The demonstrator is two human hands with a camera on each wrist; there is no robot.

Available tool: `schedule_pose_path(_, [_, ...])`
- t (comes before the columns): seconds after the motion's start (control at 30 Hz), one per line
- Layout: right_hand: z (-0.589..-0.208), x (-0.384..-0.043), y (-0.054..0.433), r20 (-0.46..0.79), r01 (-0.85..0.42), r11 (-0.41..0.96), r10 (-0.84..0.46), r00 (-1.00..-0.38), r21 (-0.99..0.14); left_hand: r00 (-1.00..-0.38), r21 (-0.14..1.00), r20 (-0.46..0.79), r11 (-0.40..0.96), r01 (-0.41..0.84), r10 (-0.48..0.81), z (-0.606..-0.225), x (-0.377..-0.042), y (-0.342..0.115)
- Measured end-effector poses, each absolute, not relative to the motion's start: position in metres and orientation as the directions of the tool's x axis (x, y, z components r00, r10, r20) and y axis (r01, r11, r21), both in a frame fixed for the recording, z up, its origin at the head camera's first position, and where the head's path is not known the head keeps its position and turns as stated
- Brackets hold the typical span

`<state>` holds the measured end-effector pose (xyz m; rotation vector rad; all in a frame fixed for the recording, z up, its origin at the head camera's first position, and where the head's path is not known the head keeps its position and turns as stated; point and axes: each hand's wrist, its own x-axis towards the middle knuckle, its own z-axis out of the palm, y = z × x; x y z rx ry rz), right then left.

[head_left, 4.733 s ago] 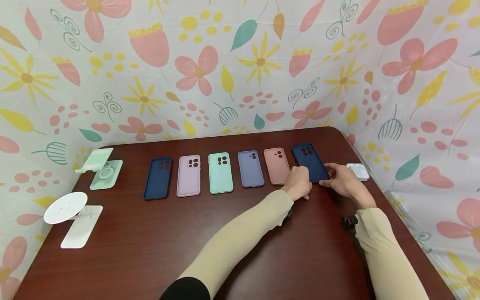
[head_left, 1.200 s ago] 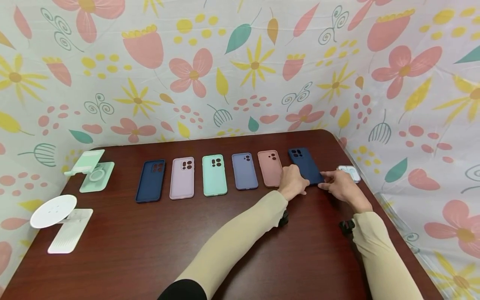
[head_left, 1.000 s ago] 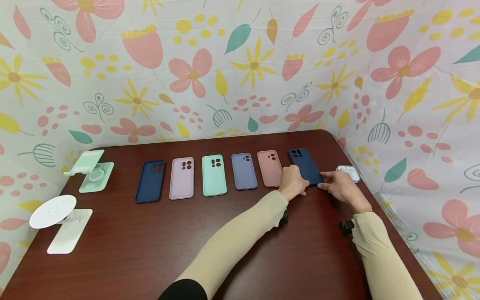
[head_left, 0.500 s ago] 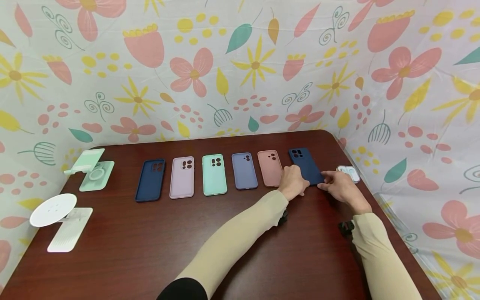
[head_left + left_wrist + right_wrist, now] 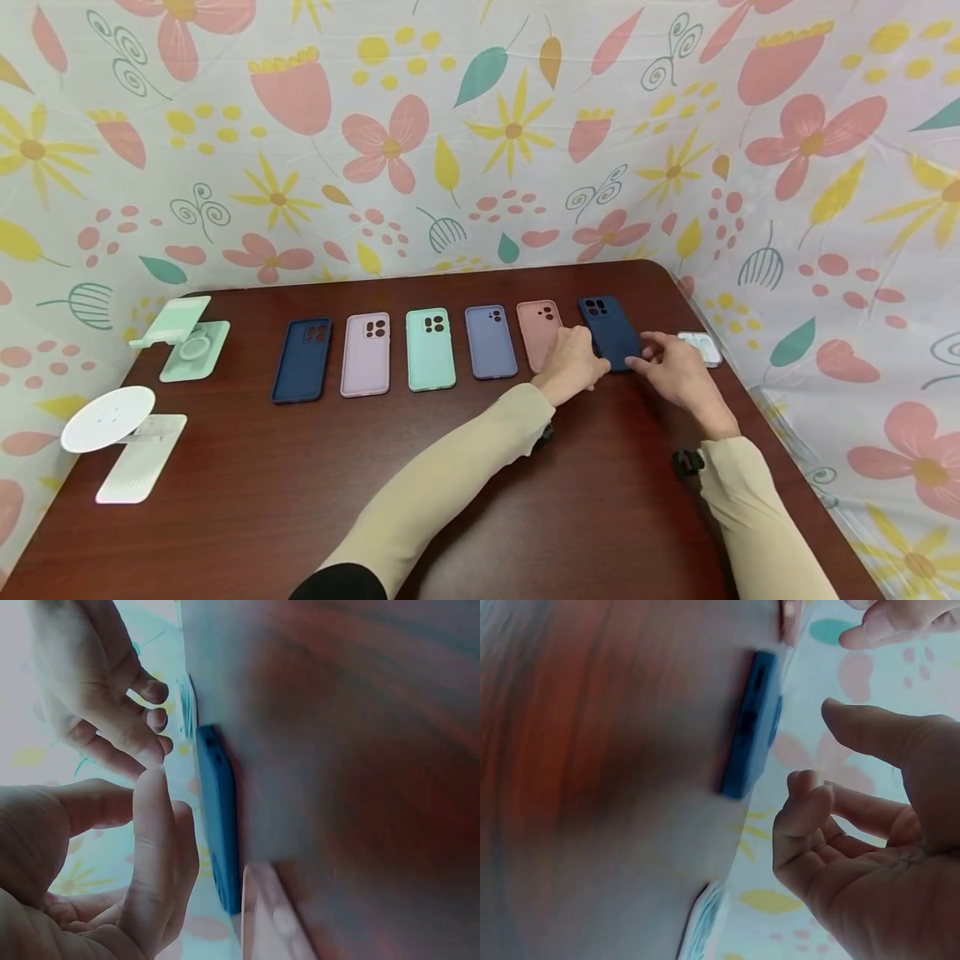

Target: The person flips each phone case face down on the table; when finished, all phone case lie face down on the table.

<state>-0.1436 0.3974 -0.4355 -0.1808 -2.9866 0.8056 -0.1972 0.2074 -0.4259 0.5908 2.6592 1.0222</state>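
Navy blue, the phone case (image 5: pixel 611 335) lies flat on the table (image 5: pixel 615 500) just beyond both sets of fingers, its lower end between them and its camera cutouts at the end farther from them. The left hand (image 5: pixel 573 364) is just beside its lower left corner, fingers loosely bent and holding nothing; the left wrist view shows them apart from the case. The right hand (image 5: pixel 678 372) is near the lower right corner, thumb and forefinger parted by a moderate gap with nothing between, the other fingers loosely curled.

Partly hidden behind the left fingers is a pink case (image 5: pixel 536 329); whether they touch it I cannot tell. Farther left of those fingers, in a row, come a periwinkle case (image 5: pixel 491 343), a mint case (image 5: pixel 431 352), a lilac case (image 5: pixel 366 358) and a second navy case (image 5: pixel 302 365). Well beyond are a mint stand (image 5: pixel 193 354) and a white stand (image 5: pixel 142 467). Just right of the right fingers sits a small white item (image 5: pixel 703 348).
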Motion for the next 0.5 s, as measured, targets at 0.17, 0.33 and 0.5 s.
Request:
schedule_pose_path(0.17, [-0.432, -0.147, 0.377, 0.048, 0.058, 0.851, 0.097, -0.994, -0.521, -0.880, 0.698, -0.069, 0.653, 0.294, 0.470, -0.421, -0.200, 0.183])
schedule_pose_path(0.33, [-0.431, -0.151, 0.361, 0.067, 0.019, 0.852, 0.064, -0.996, -0.524, -0.872, 0.650, -0.078, 0.688, 0.323, 0.483, -0.424, -0.210, 0.166])
schedule_pose_path(0.5, [-0.435, -0.157, 0.347, 0.044, -0.001, 0.838, 0.027, -0.999, -0.546, -0.894, 0.533, -0.053, 0.770, 0.351, 0.445, -0.479, -0.253, 0.172])
